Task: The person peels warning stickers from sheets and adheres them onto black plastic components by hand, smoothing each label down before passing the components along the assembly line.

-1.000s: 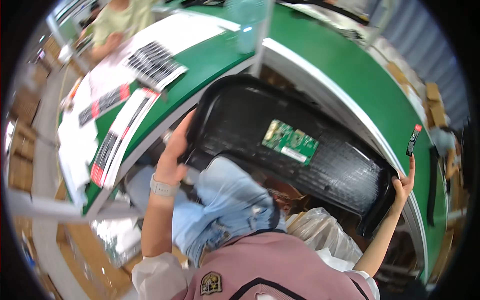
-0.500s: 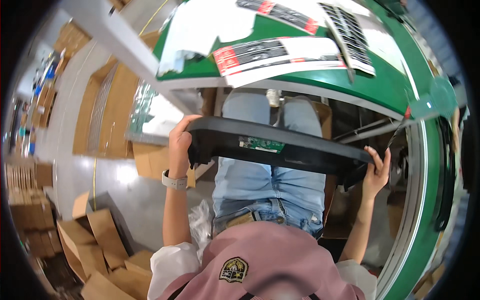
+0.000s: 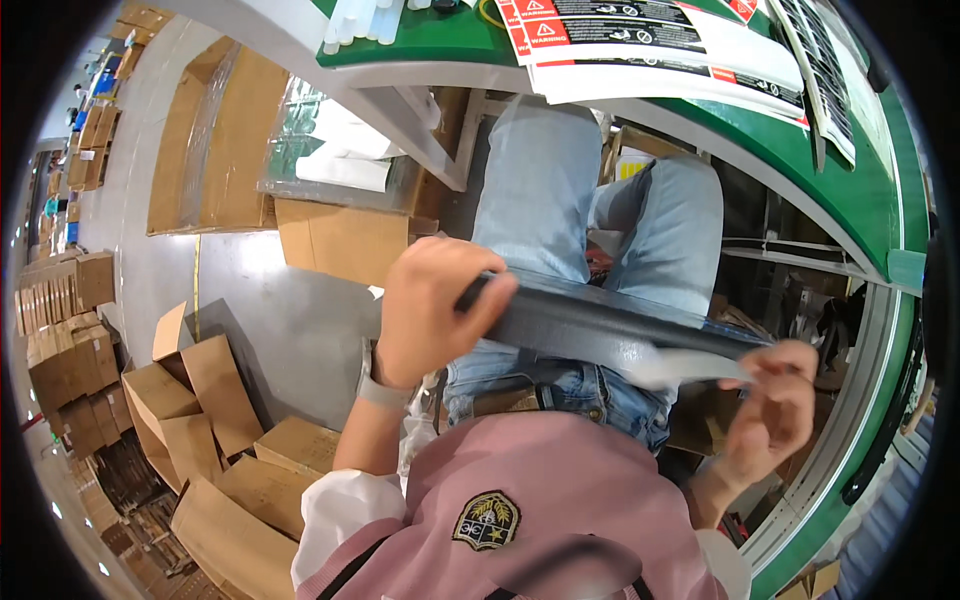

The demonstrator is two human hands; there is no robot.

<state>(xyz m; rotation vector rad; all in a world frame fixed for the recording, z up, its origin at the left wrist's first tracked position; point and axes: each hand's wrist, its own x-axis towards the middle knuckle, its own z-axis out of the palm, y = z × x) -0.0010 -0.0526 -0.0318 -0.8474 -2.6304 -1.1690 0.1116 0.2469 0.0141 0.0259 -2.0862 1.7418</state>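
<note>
A long black plastic housing [image 3: 580, 322] lies across in front of me, above my thighs, its smooth side showing and its right end lower than its left. My left hand [image 3: 440, 300] is closed round its left end, thumb on the near side. At the right end, my right hand [image 3: 780, 395] pinches a pale, thin strip [image 3: 690, 367], perhaps a film. That strip is smeared by motion and reaches left along the housing's near face. Whether the strip is still attached there, I cannot tell. The right-hand fingers partly cover the housing's right end.
Ahead is a green bench [image 3: 840, 190] bearing printed label sheets [image 3: 640, 45] and translucent sticks [image 3: 365, 20]. A carton [image 3: 340, 240] with plastic-wrapped pieces stands under its left side. Opened cardboard boxes [image 3: 210, 410] lie on the left floor. Along the right runs a metal bench edge [image 3: 850, 400].
The housing has turned over, hiding its green circuit board, and has come nearer my body. My right hand has left its grip on the right end and now pinches the pale strip.
</note>
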